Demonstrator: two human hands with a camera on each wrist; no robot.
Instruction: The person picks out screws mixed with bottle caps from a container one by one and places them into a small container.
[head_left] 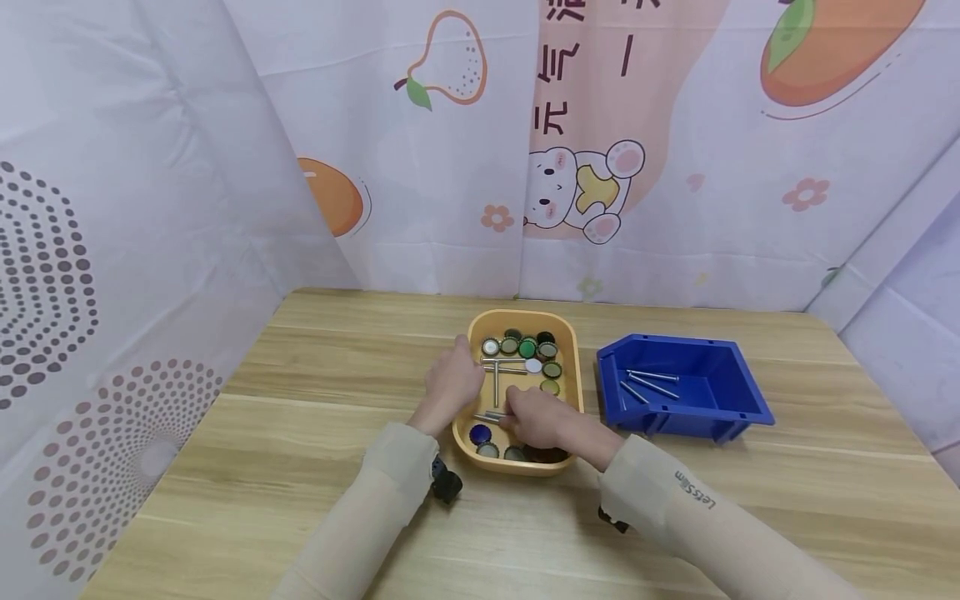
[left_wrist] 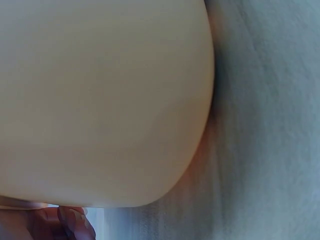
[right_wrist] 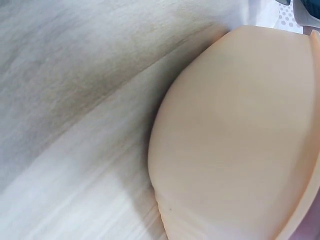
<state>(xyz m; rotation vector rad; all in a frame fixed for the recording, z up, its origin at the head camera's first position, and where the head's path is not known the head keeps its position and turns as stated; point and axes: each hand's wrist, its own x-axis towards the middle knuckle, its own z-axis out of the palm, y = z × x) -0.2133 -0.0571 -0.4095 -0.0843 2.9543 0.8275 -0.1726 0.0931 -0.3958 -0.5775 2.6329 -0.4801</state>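
A yellow-orange plastic tray (head_left: 576,367) stands on the table and holds bottle caps and several long silver bolts (head_left: 496,387). My left hand (head_left: 454,372) grips its left rim; in the left wrist view, the fingers (left_wrist: 77,225) curl beside the tray's outer wall (left_wrist: 110,110). Reaching over the near right side, my right hand (head_left: 538,417) is down inside the tray. Its curled fingers pinch the right ends of a few bolts (head_left: 489,417) lying side by side. A blue cap (head_left: 480,434) sits close by, while the palm hides part of the near right corner.
To the right, a blue bin (head_left: 720,392) contains several silver bolts (head_left: 652,385). More bottle caps (head_left: 528,347) cluster at the tray's far end. A printed curtain (head_left: 420,208) hangs behind the wooden table (head_left: 330,350).
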